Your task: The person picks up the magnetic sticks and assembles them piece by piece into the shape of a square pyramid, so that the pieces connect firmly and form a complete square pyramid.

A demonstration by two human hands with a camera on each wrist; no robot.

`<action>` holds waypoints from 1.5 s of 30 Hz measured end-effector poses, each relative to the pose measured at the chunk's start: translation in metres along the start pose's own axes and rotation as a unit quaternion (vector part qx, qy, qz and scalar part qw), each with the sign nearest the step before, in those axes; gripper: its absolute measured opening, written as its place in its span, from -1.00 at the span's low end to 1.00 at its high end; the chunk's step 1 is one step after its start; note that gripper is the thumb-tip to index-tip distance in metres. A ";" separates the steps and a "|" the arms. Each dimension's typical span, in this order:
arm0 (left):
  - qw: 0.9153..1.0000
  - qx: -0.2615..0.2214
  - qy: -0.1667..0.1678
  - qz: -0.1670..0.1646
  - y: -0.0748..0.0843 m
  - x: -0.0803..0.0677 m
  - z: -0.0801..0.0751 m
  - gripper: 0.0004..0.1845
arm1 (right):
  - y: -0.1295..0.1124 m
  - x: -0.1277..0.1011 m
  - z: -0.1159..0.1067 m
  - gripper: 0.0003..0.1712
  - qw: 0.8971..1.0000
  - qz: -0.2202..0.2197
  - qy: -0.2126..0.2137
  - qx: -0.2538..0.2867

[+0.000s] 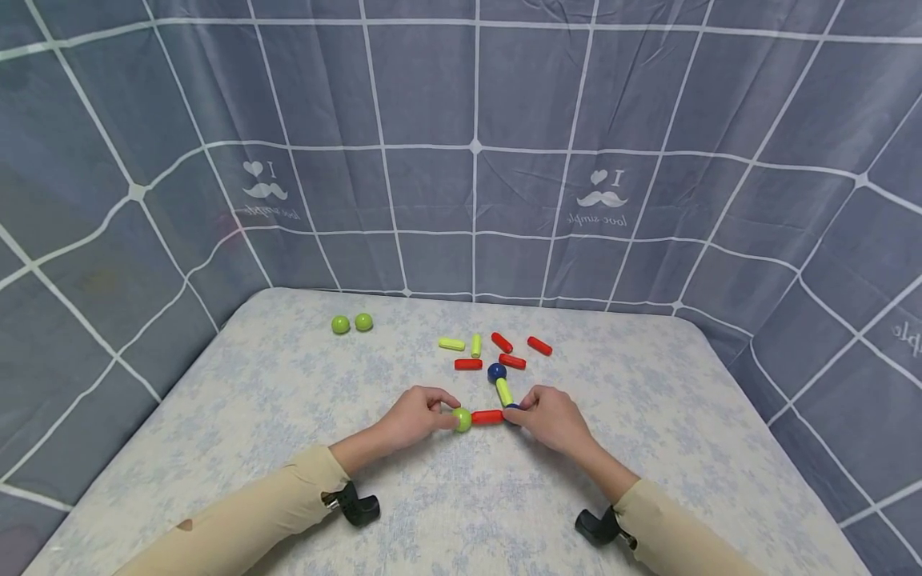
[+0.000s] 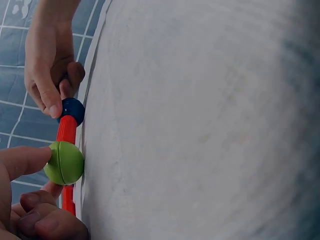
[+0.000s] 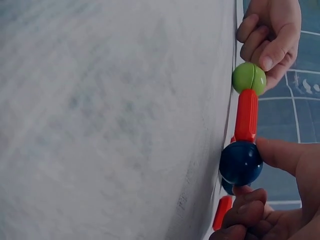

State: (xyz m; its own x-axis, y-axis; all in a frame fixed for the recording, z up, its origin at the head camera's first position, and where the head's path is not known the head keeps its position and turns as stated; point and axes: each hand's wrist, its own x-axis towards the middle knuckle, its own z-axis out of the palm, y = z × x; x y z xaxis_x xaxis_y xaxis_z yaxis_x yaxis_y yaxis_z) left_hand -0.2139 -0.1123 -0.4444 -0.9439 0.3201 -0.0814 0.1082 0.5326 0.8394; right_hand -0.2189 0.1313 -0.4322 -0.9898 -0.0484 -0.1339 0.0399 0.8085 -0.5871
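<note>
Left hand (image 1: 414,416) pinches a glossy green plastic ball (image 1: 462,419) at its fingertips. Right hand (image 1: 549,416) pinches a dark blue plastic ball (image 3: 240,163). A short red plastic rod (image 1: 487,416) spans between the two hands, touching both balls.

Curtained bedroom: bed (image 1: 288,448), checked drapes (image 1: 432,120)
</note>
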 end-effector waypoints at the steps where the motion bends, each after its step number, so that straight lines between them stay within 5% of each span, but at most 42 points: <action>1: 1.000 0.001 0.000 0.000 0.000 0.000 0.000 -0.73 | 0.000 -0.001 0.000 -0.64 1.000 -0.001 0.001 0.000; 23: 1.000 -0.007 0.004 -0.012 -0.004 0.006 -0.004 -0.73 | 0.002 -0.006 0.006 -0.64 1.000 -0.004 -0.010 0.025; 38: 0.993 -0.003 0.113 -0.039 -0.010 0.067 -0.012 -0.68 | 0.003 -0.004 0.006 -0.64 0.999 0.005 -0.014 0.035; 45: 0.992 0.003 0.113 -0.055 -0.008 0.079 -0.012 -0.65 | 0.001 -0.005 0.005 -0.64 0.999 -0.002 -0.013 0.037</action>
State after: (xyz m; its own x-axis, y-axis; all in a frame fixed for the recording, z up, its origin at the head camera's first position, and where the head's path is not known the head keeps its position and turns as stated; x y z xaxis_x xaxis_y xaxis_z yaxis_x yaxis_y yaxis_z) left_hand -0.2934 -0.1001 -0.4512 -0.9959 0.0758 -0.0491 0.0017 0.5594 0.8289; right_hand -0.2134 0.1297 -0.4361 -0.9861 -0.0674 -0.1517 0.0472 0.7625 -0.6453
